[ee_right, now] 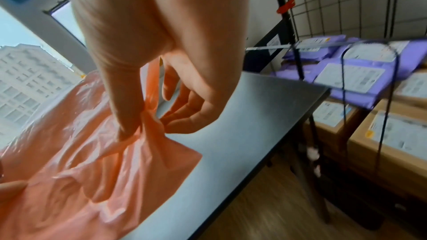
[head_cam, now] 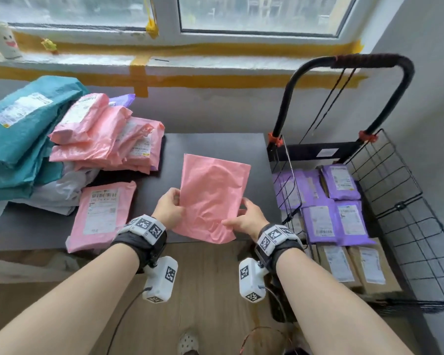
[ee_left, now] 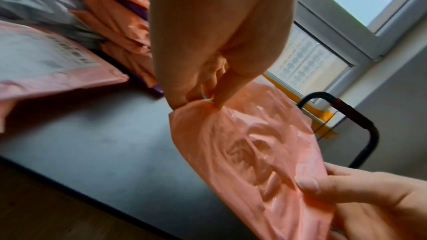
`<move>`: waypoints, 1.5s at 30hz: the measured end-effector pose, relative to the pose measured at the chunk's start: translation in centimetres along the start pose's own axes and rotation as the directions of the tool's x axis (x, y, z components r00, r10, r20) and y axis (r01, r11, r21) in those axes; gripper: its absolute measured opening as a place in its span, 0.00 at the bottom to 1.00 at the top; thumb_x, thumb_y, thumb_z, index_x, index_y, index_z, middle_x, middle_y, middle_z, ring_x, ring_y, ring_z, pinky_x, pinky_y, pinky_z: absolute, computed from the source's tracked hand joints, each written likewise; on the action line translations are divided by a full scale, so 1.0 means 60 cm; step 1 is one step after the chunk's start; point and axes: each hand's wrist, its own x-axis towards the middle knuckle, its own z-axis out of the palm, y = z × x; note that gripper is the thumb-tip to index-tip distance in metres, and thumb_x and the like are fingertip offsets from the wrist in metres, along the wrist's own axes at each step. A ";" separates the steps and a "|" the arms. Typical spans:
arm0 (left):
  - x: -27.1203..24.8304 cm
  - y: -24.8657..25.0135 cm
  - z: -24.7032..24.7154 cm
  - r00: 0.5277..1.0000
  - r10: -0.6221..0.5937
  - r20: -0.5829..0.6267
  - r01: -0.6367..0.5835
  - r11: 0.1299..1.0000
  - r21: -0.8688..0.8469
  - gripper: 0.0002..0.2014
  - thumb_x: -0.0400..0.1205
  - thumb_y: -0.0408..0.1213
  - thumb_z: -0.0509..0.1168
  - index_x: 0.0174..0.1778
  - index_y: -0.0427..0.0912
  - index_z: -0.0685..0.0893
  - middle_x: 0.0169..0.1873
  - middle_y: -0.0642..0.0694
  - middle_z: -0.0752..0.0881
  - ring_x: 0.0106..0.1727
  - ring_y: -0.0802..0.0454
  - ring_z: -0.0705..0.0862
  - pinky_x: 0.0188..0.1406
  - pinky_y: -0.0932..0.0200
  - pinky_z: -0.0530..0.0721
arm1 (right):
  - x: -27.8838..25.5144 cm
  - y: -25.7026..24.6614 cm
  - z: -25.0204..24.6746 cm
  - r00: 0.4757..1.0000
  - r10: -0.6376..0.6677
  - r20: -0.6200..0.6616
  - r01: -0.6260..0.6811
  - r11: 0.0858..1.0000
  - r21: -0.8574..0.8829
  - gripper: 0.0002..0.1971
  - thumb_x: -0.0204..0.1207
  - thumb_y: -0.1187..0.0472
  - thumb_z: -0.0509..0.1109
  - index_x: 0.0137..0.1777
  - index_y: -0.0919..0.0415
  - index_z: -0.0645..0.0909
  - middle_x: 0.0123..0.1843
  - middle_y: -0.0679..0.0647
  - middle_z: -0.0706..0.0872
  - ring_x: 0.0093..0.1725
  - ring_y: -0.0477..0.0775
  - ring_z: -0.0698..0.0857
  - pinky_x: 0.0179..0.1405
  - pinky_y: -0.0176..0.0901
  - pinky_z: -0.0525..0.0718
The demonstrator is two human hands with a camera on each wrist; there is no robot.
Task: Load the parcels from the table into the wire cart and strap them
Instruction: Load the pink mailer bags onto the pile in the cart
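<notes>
Evidently light and limp, the pink parcel [head_cam: 212, 198] hangs just left of the wire cart [head_cam: 385, 190], pinched at opposite edges by left hand [head_cam: 168, 210] and right hand [head_cam: 246, 219] (slippery film, likely).

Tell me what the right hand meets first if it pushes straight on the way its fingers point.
Likely nothing new: the right hand already pinches the pink parcel; beyond lies the dark table, though depth is unclear.
</notes>
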 end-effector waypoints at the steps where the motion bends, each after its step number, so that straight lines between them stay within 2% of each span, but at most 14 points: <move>1: -0.006 0.022 0.027 1.000 0.014 0.005 -0.013 1.000 -0.015 0.14 0.73 0.22 0.63 0.51 0.40 0.75 0.48 0.40 0.84 0.49 0.45 0.83 0.54 0.49 0.82 | -0.004 0.004 -0.034 1.000 -0.011 0.001 0.011 1.000 0.017 0.36 0.58 0.72 0.83 0.67 0.60 0.75 0.58 0.58 0.86 0.57 0.56 0.85 0.60 0.51 0.84; 6: -0.030 0.130 0.184 1.000 0.024 0.012 -0.023 0.998 -0.050 0.15 0.75 0.24 0.65 0.56 0.39 0.74 0.46 0.38 0.84 0.42 0.44 0.82 0.41 0.53 0.82 | -0.008 0.030 -0.226 0.996 -0.030 0.081 0.017 0.988 0.154 0.23 0.62 0.79 0.78 0.55 0.62 0.80 0.55 0.65 0.86 0.52 0.62 0.87 0.52 0.55 0.88; 9: -0.033 0.191 0.294 1.000 -0.002 0.005 0.002 0.999 -0.036 0.18 0.75 0.26 0.67 0.60 0.39 0.75 0.48 0.36 0.85 0.45 0.41 0.85 0.44 0.49 0.85 | -0.007 0.044 -0.365 0.989 -0.035 0.146 0.004 0.979 0.203 0.22 0.66 0.82 0.73 0.56 0.63 0.77 0.51 0.63 0.85 0.43 0.58 0.86 0.37 0.45 0.89; 12: -0.033 0.246 0.403 0.999 -0.010 -0.030 0.010 1.000 -0.023 0.21 0.74 0.25 0.68 0.63 0.37 0.76 0.52 0.34 0.85 0.52 0.36 0.85 0.49 0.46 0.84 | 0.003 0.068 -0.502 0.987 -0.026 0.161 -0.004 0.983 0.186 0.26 0.67 0.83 0.71 0.64 0.66 0.74 0.46 0.62 0.83 0.40 0.57 0.83 0.36 0.48 0.83; 16: -0.045 0.294 0.526 0.999 -0.033 -0.040 0.035 0.999 0.039 0.24 0.72 0.28 0.72 0.65 0.37 0.77 0.51 0.36 0.86 0.52 0.40 0.85 0.56 0.46 0.85 | 0.007 0.109 -0.634 0.993 0.038 0.109 -0.057 0.983 0.176 0.25 0.68 0.85 0.69 0.61 0.63 0.73 0.43 0.61 0.81 0.36 0.55 0.81 0.27 0.40 0.83; 19: -0.041 0.304 0.600 0.998 -0.054 -0.027 0.056 0.996 0.070 0.31 0.72 0.27 0.71 0.72 0.39 0.71 0.51 0.38 0.86 0.53 0.44 0.84 0.57 0.48 0.83 | 0.030 0.151 -0.689 0.994 0.098 0.058 -0.105 0.985 0.140 0.29 0.66 0.85 0.70 0.64 0.63 0.73 0.42 0.60 0.83 0.38 0.58 0.82 0.35 0.48 0.83; 24: -0.015 0.272 0.689 0.990 -0.110 -0.086 0.114 0.993 0.041 0.36 0.72 0.24 0.66 0.76 0.48 0.64 0.45 0.43 0.86 0.49 0.46 0.84 0.55 0.47 0.83 | 0.097 0.231 -0.719 0.988 0.157 0.012 -0.157 0.984 0.084 0.27 0.63 0.86 0.72 0.58 0.62 0.76 0.47 0.64 0.83 0.48 0.63 0.84 0.49 0.62 0.84; 26: 0.006 0.240 0.712 0.985 -0.129 -0.118 0.141 0.985 0.099 0.30 0.73 0.23 0.62 0.69 0.51 0.69 0.42 0.45 0.86 0.47 0.45 0.85 0.50 0.50 0.84 | 0.127 0.268 -0.716 0.983 0.184 0.026 -0.185 0.979 0.082 0.27 0.62 0.86 0.72 0.58 0.61 0.77 0.47 0.64 0.84 0.46 0.62 0.84 0.51 0.64 0.84; 28: 0.030 0.207 0.731 0.980 -0.150 -0.129 0.171 0.970 0.171 0.21 0.74 0.22 0.59 0.56 0.51 0.75 0.41 0.46 0.85 0.48 0.42 0.85 0.45 0.54 0.82 | 0.156 0.299 -0.708 0.975 0.217 0.045 -0.220 0.971 0.096 0.27 0.64 0.86 0.71 0.58 0.62 0.76 0.45 0.64 0.84 0.42 0.60 0.84 0.45 0.60 0.85; 30: 0.054 0.174 0.749 0.978 -0.176 -0.112 0.200 0.944 0.263 0.18 0.75 0.22 0.57 0.51 0.47 0.83 0.46 0.45 0.85 0.53 0.42 0.84 0.49 0.57 0.80 | 0.186 0.324 -0.695 0.970 0.237 0.048 -0.240 0.967 0.088 0.27 0.64 0.86 0.71 0.59 0.61 0.76 0.43 0.62 0.83 0.41 0.59 0.83 0.39 0.54 0.85; 34: 0.098 0.116 0.785 0.968 -0.248 -0.045 0.246 0.893 0.378 0.19 0.78 0.24 0.57 0.60 0.41 0.84 0.64 0.44 0.80 0.64 0.44 0.81 0.66 0.54 0.76 | 0.239 0.373 -0.669 0.965 0.261 0.002 -0.261 0.965 0.030 0.27 0.63 0.84 0.74 0.61 0.67 0.78 0.44 0.65 0.84 0.44 0.60 0.83 0.44 0.57 0.85; 37: 0.125 0.085 0.802 0.955 -0.295 -0.019 0.276 0.865 0.420 0.18 0.80 0.25 0.58 0.64 0.38 0.82 0.67 0.43 0.75 0.63 0.44 0.80 0.64 0.55 0.75 | 0.273 0.398 -0.651 0.954 0.299 0.004 -0.299 0.954 0.007 0.25 0.64 0.84 0.71 0.61 0.67 0.79 0.38 0.60 0.82 0.39 0.58 0.83 0.38 0.52 0.85; 41: 0.159 0.060 0.816 0.941 -0.338 -0.027 0.309 0.823 0.476 0.14 0.79 0.27 0.57 0.59 0.32 0.80 0.67 0.40 0.73 0.61 0.39 0.79 0.59 0.50 0.77 | 0.313 0.425 -0.617 0.941 0.339 0.012 -0.339 0.941 0.005 0.25 0.64 0.87 0.68 0.58 0.66 0.80 0.30 0.55 0.78 0.33 0.54 0.80 0.35 0.49 0.83; 45: 0.180 0.042 0.831 0.926 -0.375 -0.051 0.351 0.802 0.483 0.19 0.76 0.26 0.59 0.64 0.30 0.75 0.70 0.40 0.69 0.65 0.38 0.75 0.64 0.46 0.76 | 0.336 0.447 -0.586 0.928 0.373 0.002 -0.373 0.928 0.006 0.23 0.65 0.87 0.66 0.54 0.64 0.80 0.28 0.53 0.76 0.31 0.53 0.79 0.33 0.48 0.85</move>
